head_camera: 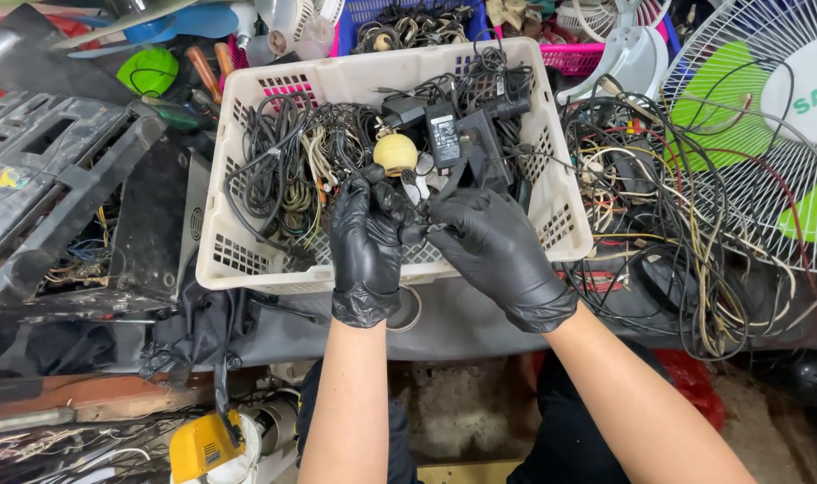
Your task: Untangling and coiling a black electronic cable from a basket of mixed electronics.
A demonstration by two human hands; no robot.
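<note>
Dead centre of the frame, both black-gloved hands meet over a white plastic basket (247, 260) stuffed with cables. Left hand (365, 237) and right hand (489, 242) are both pinching a thin black cord (424, 215), just below a yellowish bulb (395, 153) and black power adapters (462, 134).

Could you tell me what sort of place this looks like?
Probably an electronics repair or salvage workshop: a basket of tangled cables and adapters, loose wires beside it, and fan guards.
</note>
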